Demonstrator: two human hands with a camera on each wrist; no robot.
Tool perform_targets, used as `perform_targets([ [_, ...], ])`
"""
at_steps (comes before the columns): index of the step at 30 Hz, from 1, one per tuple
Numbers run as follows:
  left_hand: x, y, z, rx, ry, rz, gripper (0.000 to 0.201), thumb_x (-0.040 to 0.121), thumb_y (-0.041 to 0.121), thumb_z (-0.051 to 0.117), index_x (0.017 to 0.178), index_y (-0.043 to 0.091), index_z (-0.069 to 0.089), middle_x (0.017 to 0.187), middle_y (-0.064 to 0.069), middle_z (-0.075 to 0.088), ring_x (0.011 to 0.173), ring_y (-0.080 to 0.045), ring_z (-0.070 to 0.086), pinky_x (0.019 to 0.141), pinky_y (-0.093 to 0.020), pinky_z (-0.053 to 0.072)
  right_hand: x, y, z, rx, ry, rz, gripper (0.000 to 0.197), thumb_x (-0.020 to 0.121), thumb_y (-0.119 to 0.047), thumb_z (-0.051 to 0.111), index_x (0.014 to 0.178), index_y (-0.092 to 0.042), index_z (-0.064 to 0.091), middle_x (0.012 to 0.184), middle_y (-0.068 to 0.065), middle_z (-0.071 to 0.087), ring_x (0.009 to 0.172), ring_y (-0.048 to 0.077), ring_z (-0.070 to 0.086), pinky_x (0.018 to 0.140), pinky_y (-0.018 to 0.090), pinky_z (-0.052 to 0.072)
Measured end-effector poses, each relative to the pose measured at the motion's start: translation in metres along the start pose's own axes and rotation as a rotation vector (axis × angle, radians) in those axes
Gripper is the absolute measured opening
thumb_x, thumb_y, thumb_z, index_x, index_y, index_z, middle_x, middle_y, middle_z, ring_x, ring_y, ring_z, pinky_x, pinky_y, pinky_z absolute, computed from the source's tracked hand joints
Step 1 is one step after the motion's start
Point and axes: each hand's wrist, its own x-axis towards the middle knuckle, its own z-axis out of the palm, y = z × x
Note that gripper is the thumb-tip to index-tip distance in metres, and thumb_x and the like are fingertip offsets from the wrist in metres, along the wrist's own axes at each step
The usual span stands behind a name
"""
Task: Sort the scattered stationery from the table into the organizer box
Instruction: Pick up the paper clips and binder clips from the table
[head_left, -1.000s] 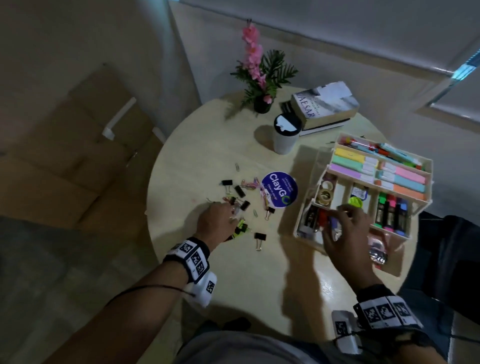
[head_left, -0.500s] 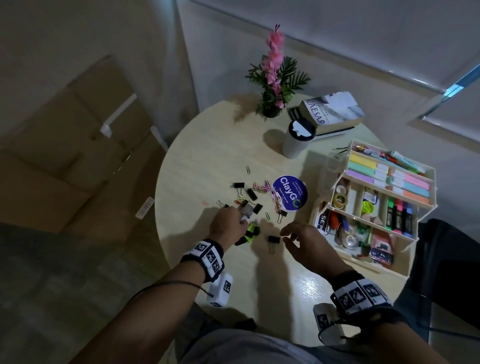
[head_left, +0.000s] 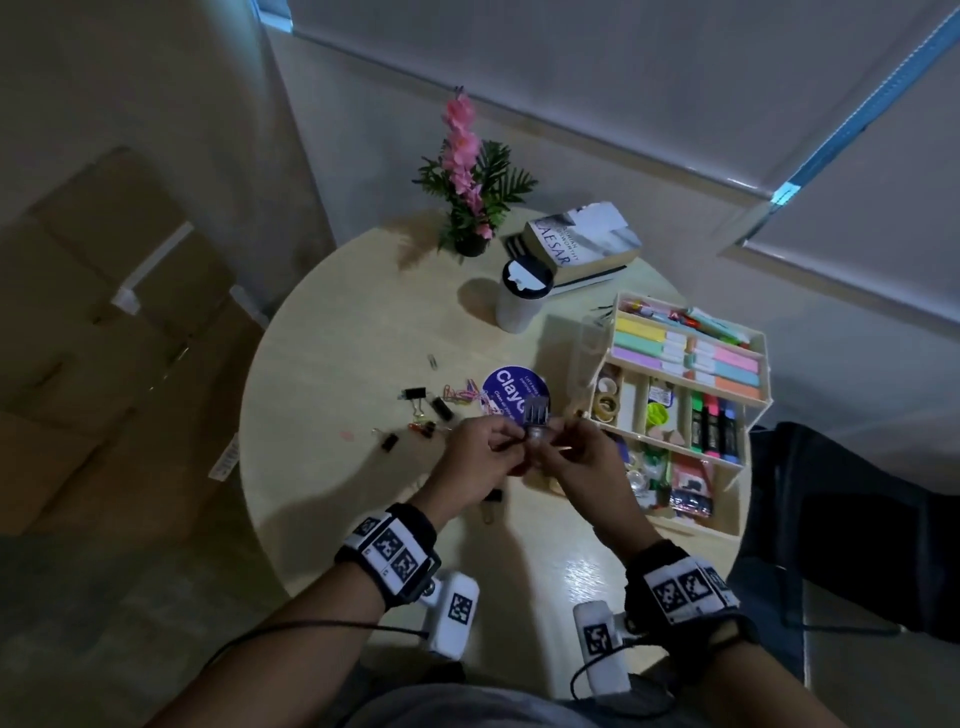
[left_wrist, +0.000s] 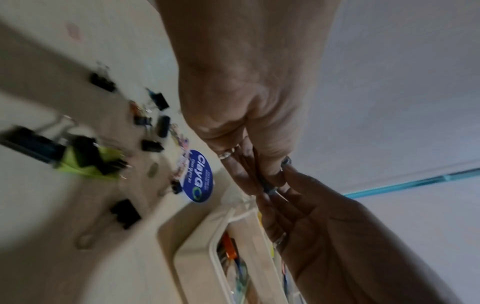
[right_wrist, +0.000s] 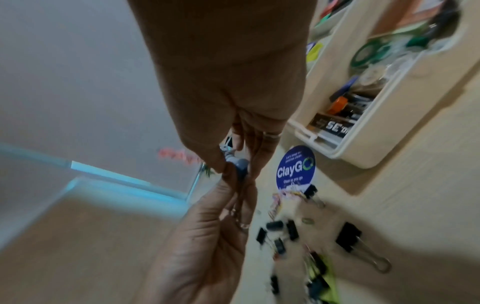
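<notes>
- Left hand (head_left: 475, 457): raised above the table, fingertips pinching a small greyish item (head_left: 536, 422) from the 9 o'clock side.
- Right hand (head_left: 582, 460): raised opposite, fingertips pinching the same item from the 3 o'clock side; the two hands meet at it.
- Small greyish item: held between both hands above the table, over the near edge of the blue sticker; a ribbed upper part and rounded lower part show in the head view, but what it is cannot be told. The right wrist view shows a grey rounded piece (right_wrist: 240, 164) between the fingers.
- Blue round sticker (head_left: 511, 392): flat on the table at 12 o'clock of the hands, lettered "ClayGo".
- Coloured paper clips (head_left: 460, 393): loose heap touching the sticker's 9 o'clock edge.
- Black binder clips (head_left: 414, 393): scattered at 10 o'clock of the hands; one more (head_left: 492, 496) lies at 6 o'clock, partly under the left hand.
- Organizer box (head_left: 737, 525): open at 3 o'clock of the hands; upper tier holds pastel note pads and pens, middle tier tape rolls and markers, lower tray mixed small items.
- Round table (head_left: 332, 364): light wood.
- Lidded white cup (head_left: 519, 301): at 12 o'clock, beyond the sticker.
- Books (head_left: 584, 247): stacked just behind the cup.
- Potted pink flower (head_left: 467, 171): at the far edge, 11 o'clock of the cup.
</notes>
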Motion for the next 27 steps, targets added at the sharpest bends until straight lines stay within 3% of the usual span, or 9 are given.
perform_targets([
  [4, 0.013, 0.028, 0.054, 0.056, -0.102, 0.045, 0.019, 0.093, 0.002, 0.073, 0.111, 0.008, 0.073, 0.103, -0.009, 0.079, 0.093, -0.019, 0.077, 0.084, -0.035, 0.064, -0.004, 0.006, -0.052, 0.187, 0.103, 0.024, 0.017, 0.096, -0.009, 0.074, 0.105, 0.005, 0.071, 0.099, 0.027, 0.074, 0.081, 0.025, 0.073, 0.068, 0.028, 0.056],
  [6, 0.017, 0.043, 0.081, 0.074, -0.147, 0.033, 0.029, 0.094, 0.000, 0.071, 0.123, 0.004, 0.070, 0.113, -0.014, 0.076, 0.099, -0.018, 0.075, 0.085, -0.033, 0.063, -0.006, 0.011, -0.079, 0.226, 0.143, 0.008, 0.018, 0.097, -0.014, 0.074, 0.105, 0.002, 0.074, 0.099, 0.028, 0.075, 0.082, 0.028, 0.070, 0.071, 0.033, 0.054],
  [8, 0.020, 0.056, 0.106, 0.121, -0.213, 0.056, 0.035, 0.096, 0.000, 0.068, 0.131, 0.008, 0.068, 0.120, -0.010, 0.074, 0.107, -0.014, 0.072, 0.087, -0.028, 0.061, -0.009, 0.013, -0.104, 0.261, 0.165, -0.015, 0.018, 0.098, -0.016, 0.073, 0.105, 0.000, 0.077, 0.097, 0.024, 0.077, 0.083, 0.029, 0.071, 0.073, 0.036, 0.054],
  [10, 0.023, 0.067, 0.127, 0.211, -0.249, 0.115, 0.037, 0.099, 0.004, 0.066, 0.134, 0.016, 0.068, 0.120, -0.001, 0.074, 0.108, -0.006, 0.068, 0.089, -0.022, 0.057, -0.011, 0.011, -0.125, 0.265, 0.209, -0.030, 0.016, 0.097, -0.015, 0.073, 0.105, -0.002, 0.078, 0.094, 0.014, 0.080, 0.082, 0.018, 0.073, 0.070, 0.026, 0.056],
  [14, 0.030, 0.079, 0.156, 0.365, -0.321, 0.129, 0.036, 0.102, 0.009, 0.063, 0.137, 0.017, 0.064, 0.119, 0.000, 0.074, 0.090, 0.002, 0.070, 0.067, -0.011, 0.054, -0.004, 0.018, -0.157, 0.162, 0.309, -0.087, 0.010, 0.095, -0.017, 0.077, 0.100, -0.008, 0.080, 0.091, 0.008, 0.080, 0.089, 0.024, 0.077, 0.080, 0.034, 0.062],
  [16, 0.035, 0.080, 0.166, 0.515, -0.308, 0.159, 0.035, 0.101, 0.011, 0.065, 0.136, 0.014, 0.064, 0.120, 0.000, 0.071, 0.083, 0.006, 0.064, 0.062, -0.007, 0.049, 0.006, 0.029, -0.169, 0.039, 0.403, -0.079, 0.004, 0.093, -0.019, 0.080, 0.088, -0.017, 0.079, 0.081, 0.001, 0.079, 0.081, 0.017, 0.076, 0.076, 0.034, 0.062],
  [19, 0.043, 0.078, 0.172, 0.739, -0.264, 0.246, 0.036, 0.098, 0.015, 0.069, 0.134, 0.014, 0.065, 0.124, 0.001, 0.061, 0.090, -0.006, 0.060, 0.074, -0.013, 0.045, 0.021, 0.043, -0.179, -0.155, 0.486, -0.075, 0.007, 0.092, -0.027, 0.081, 0.085, -0.029, 0.078, 0.073, -0.014, 0.075, 0.073, 0.002, 0.073, 0.075, 0.033, 0.064],
  [22, 0.052, 0.069, 0.171, 0.843, -0.258, 0.266, 0.040, 0.096, 0.019, 0.071, 0.134, 0.011, 0.065, 0.129, -0.003, 0.059, 0.109, -0.018, 0.061, 0.091, -0.023, 0.046, 0.031, 0.048, -0.183, -0.257, 0.459, -0.105, 0.012, 0.094, -0.026, 0.078, 0.095, -0.014, 0.082, 0.070, -0.022, 0.067, 0.073, -0.001, 0.070, 0.075, 0.032, 0.063],
  [27, 0.059, 0.058, 0.171, 0.901, -0.251, 0.253, 0.039, 0.095, 0.020, 0.072, 0.132, 0.010, 0.065, 0.130, -0.003, 0.058, 0.118, -0.020, 0.057, 0.100, -0.025, 0.043, 0.048, 0.056, -0.185, -0.417, 0.402, -0.177, 0.018, 0.098, -0.027, 0.070, 0.086, -0.018, 0.080, 0.075, -0.009, 0.074, 0.070, 0.003, 0.070, 0.068, 0.034, 0.063],
])
